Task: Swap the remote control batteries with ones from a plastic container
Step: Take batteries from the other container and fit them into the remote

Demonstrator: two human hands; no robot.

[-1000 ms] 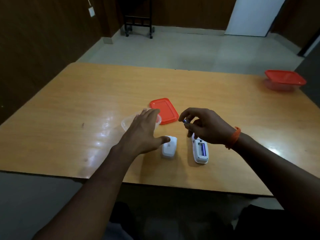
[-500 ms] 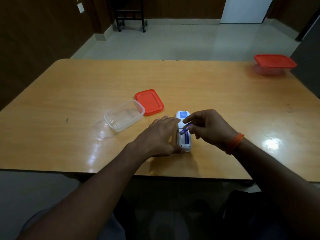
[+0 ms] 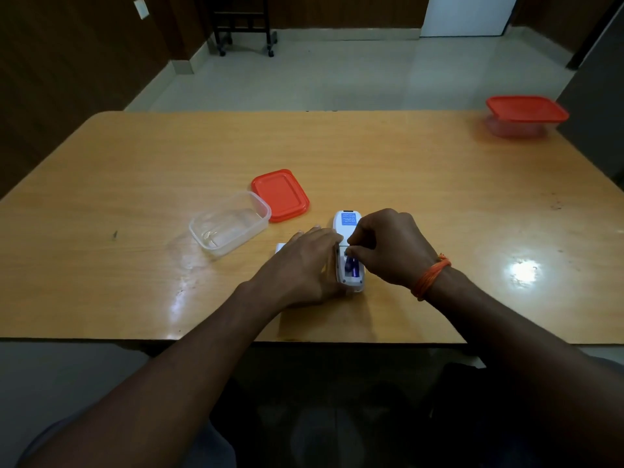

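Note:
A white remote control [image 3: 348, 221] lies face down near the table's front edge, its battery bay open and purple batteries [image 3: 351, 266] showing inside. My left hand [image 3: 304, 265] presses against the remote's left side and holds it in place. My right hand [image 3: 388, 246] is over the bay, fingertips pinched on a battery at its upper end. A white battery cover [image 3: 280, 247] peeks out from behind my left hand. To the left stands a clear plastic container [image 3: 229, 228], with its red lid [image 3: 281, 194] lying beside it.
A second container with a red lid [image 3: 526, 113] stands at the table's far right corner. The wooden table [image 3: 135, 184] has its front edge just below my forearms. A dark wheeled stand [image 3: 243, 25] is on the floor beyond.
My right hand has lowered the purple battery from above the remote into the bay. My left hand left the clear container and settled against the remote's side.

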